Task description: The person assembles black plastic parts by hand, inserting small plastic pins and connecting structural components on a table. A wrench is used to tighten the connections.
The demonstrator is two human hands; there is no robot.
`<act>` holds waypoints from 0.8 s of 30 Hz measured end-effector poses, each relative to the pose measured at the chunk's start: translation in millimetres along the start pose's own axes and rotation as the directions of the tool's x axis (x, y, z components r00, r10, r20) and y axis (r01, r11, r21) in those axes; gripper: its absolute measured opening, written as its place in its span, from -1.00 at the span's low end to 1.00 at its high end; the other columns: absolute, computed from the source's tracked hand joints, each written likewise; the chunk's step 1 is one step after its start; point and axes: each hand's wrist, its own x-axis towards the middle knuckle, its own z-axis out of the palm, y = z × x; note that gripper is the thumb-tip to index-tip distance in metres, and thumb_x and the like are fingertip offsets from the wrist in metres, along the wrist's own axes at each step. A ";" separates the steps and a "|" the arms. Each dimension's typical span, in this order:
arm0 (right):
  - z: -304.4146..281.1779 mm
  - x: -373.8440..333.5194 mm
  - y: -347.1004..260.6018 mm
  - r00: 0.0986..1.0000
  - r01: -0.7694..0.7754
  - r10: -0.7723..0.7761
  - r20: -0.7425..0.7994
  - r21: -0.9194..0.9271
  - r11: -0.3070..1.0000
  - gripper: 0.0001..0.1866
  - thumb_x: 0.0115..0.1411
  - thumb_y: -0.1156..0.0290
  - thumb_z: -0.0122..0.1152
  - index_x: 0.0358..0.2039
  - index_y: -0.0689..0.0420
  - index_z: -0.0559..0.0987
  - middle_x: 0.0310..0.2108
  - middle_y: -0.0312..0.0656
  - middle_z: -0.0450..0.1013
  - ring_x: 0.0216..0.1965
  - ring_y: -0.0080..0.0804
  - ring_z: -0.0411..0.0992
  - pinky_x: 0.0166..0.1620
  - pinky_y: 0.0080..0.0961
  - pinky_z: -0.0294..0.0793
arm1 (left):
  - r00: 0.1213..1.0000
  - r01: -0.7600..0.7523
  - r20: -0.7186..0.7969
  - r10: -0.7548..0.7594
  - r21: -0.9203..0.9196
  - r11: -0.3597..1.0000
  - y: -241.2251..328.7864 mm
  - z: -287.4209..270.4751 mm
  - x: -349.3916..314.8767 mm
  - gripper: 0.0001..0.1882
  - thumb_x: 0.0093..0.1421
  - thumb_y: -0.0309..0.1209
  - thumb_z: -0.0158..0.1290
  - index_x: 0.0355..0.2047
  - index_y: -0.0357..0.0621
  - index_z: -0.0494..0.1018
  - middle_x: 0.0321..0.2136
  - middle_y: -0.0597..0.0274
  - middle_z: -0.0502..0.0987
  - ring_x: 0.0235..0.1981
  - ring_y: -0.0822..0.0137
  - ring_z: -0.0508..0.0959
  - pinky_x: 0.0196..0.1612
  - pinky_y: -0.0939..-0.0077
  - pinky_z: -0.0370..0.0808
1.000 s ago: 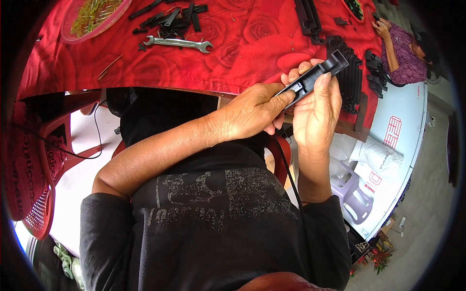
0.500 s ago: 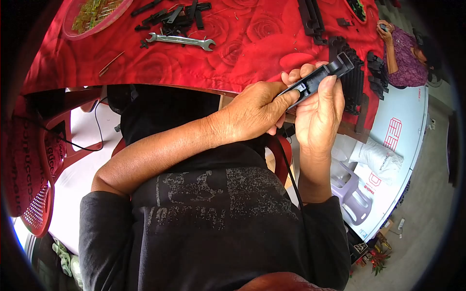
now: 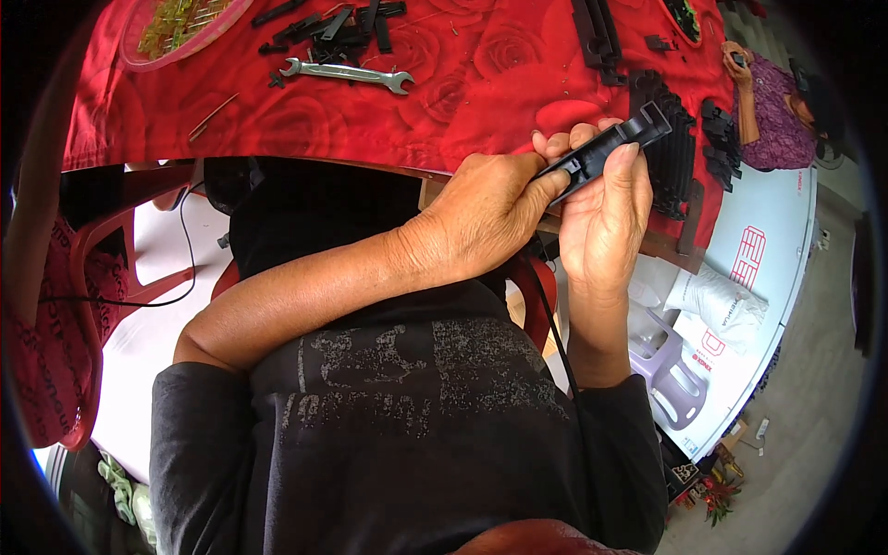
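One black channel-shaped part (image 3: 600,153) was gripped between left hand (image 3: 486,217) and right hand (image 3: 606,227); inside seemingly pressed by left thumb (image 3: 551,187); steady hold judged needed next.

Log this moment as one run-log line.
left hand: thumb on long narrow black plastic housing | right hand: holding same housing | silver metal double-ended wrench: on red rose-patterned tablecloth

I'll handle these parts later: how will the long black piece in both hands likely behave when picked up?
The long black piece is probably stiff: its far end juts past the right hand without sagging. Its hollow trough suggests lightness for its size. Its slight sheen hints at slipperiness.
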 end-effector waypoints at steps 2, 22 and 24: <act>-1.2 0.8 1.0 1.000 -0.020 0.020 0.015 -0.013 1.000 -0.65 0.46 0.18 -0.11 -0.01 0.24 0.25 -0.18 -0.08 0.42 -0.15 -0.23 0.52 0.05 -0.10 0.52 | 1.000 -0.004 0.001 0.004 -0.002 1.000 -0.2 -1.0 -0.4 -0.61 0.46 -0.21 -0.14 -0.22 -0.38 0.46 -0.64 0.30 0.48 -0.59 0.51 0.53 -0.53 0.59 0.47; -3.0 3.9 -1.3 0.998 0.064 -0.064 -0.004 -0.046 0.997 -0.56 0.46 0.17 -0.12 0.11 0.30 0.30 -0.20 -0.07 0.43 -0.17 -0.23 0.50 0.11 -0.02 0.49 | 0.957 0.255 0.217 -0.193 -0.308 0.917 -6.4 -4.1 0.7 -0.55 0.45 -0.12 -0.16 -0.17 -0.37 0.42 -0.52 0.19 0.56 -0.51 0.43 0.59 -0.40 0.51 0.56; -2.0 4.5 -4.2 0.996 0.078 -0.081 -0.030 -0.079 0.994 -0.57 0.46 0.18 -0.11 0.13 0.28 0.28 -0.22 -0.08 0.44 -0.20 -0.25 0.53 0.06 -0.10 0.54 | 0.961 0.232 0.214 -0.173 -0.294 0.927 -9.2 -2.4 -0.1 -0.55 0.43 -0.12 -0.13 -0.17 -0.37 0.42 -0.50 0.19 0.56 -0.49 0.45 0.59 -0.38 0.53 0.56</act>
